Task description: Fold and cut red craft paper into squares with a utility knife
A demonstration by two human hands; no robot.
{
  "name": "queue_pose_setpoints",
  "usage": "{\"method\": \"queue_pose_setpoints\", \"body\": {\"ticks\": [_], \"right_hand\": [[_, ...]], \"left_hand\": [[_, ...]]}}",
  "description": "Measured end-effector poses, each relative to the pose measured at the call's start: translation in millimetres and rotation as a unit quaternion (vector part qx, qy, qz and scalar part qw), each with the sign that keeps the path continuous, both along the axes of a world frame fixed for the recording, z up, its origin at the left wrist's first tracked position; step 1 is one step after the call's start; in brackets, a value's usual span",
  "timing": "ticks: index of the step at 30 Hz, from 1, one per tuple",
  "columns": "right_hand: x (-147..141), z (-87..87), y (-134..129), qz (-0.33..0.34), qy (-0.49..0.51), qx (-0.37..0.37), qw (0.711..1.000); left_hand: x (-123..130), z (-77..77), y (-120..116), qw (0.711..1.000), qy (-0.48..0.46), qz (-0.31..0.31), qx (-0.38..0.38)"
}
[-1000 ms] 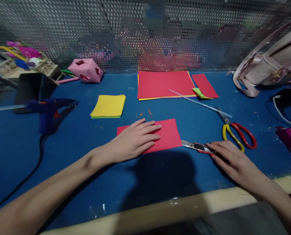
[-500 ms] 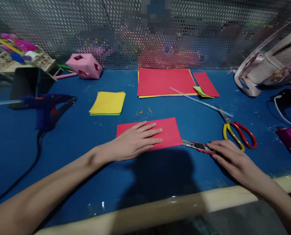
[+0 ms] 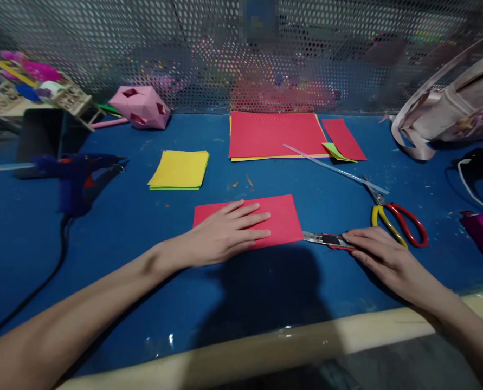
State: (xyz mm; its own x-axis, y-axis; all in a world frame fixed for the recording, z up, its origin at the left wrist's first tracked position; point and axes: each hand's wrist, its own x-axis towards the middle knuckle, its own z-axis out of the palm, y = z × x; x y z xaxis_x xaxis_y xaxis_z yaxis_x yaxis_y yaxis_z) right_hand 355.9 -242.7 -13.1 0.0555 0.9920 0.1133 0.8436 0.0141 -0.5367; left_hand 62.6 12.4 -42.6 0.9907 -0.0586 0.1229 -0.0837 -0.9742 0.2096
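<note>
My left hand [image 3: 229,230] lies flat with fingers spread on a red sheet of paper [image 3: 282,219], pressing it to the blue tabletop. The sheet looks folded, and its left part is partly covered by the hand. In my right hand [image 3: 377,252] is a box cutter [image 3: 330,240] with a red and black handle, fingers closed around its rear end. Its blade points left and reaches the paper's lower right corner; whether it sits between the layers I cannot tell. Scissors [image 3: 381,206] with one yellow and one red handle lie just beyond my right hand.
Yellow square papers [image 3: 180,169] are stacked at left centre. Red sheets [image 3: 277,135] lie against the perforated metal screen [image 3: 200,54], a clear glue stick [image 3: 334,169] across them. A blue glue gun [image 3: 72,179] with its cord, a pink paper ball [image 3: 141,106] and a bag [image 3: 461,108] stand around.
Almost nothing differs. The box cutter's handle has tilted slightly, lying a little flatter in my right hand; the left hand stays put on the paper. The view has shifted a touch.
</note>
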Motion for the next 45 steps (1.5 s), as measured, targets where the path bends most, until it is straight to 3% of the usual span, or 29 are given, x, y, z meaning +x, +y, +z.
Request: {"method": "queue_pose_setpoints", "body": {"ticks": [14, 23, 45], "right_hand": [[3.8, 2.0, 1.6, 0.004, 0.007, -0.011, 1.000], [-11.2, 0.2, -4.9, -0.010, -0.032, 0.013, 0.999], [-26.0, 0.4, -10.8, -0.005, -0.037, 0.027, 0.999]], "left_hand": [[-0.7, -2.4, 0.1, 1.000, -0.011, 0.004, -0.013], [0.5, -3.0, -0.3, 0.999, -0.043, -0.005, -0.006], [0.7, -2.9, 0.7, 0.999, -0.019, -0.006, 0.027]]}}
